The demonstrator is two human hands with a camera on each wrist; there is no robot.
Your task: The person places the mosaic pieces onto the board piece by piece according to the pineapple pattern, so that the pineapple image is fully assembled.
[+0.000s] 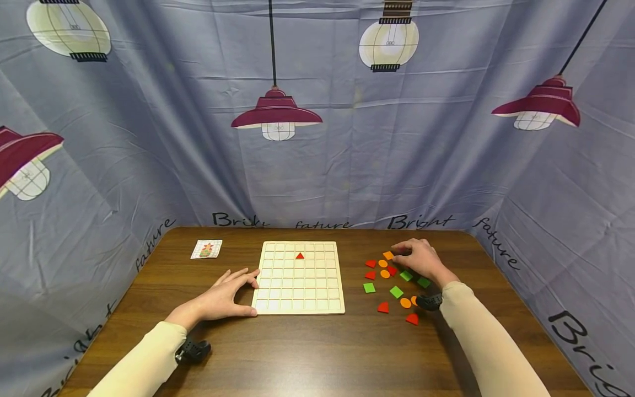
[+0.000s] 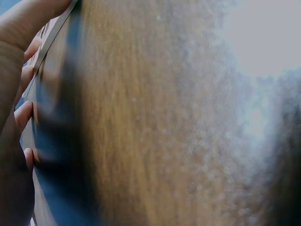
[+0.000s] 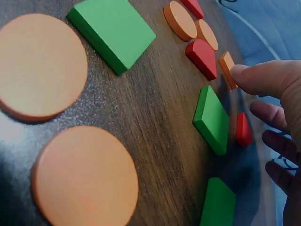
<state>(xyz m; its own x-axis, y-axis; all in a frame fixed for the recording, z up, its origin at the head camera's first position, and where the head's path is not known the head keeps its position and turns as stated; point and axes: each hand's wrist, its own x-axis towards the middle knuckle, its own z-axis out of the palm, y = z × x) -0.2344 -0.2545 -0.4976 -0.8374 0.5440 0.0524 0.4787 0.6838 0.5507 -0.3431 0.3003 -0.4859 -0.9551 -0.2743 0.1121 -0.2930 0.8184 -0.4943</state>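
Observation:
My left hand (image 1: 225,296) rests at the left side of a pale grid board (image 1: 299,314), its thumb at the near left corner and its fingertips along the left edge. One red triangle piece (image 1: 300,256) lies in the board's upper part. To the right, my right hand (image 1: 419,258) reaches over loose shape pieces and pinches an orange square piece (image 3: 228,70) at the thumb tip; the index finger is mostly hidden in the right wrist view. Around it lie red wedge pieces (image 1: 383,307), orange discs (image 1: 385,274) and green square pieces (image 1: 396,292).
A small picture card (image 1: 206,249) with a pineapple-like figure lies at the back left of the brown wooden table (image 1: 297,353). A grey-blue curtain (image 1: 327,176) printed with lamps hangs behind and at both sides.

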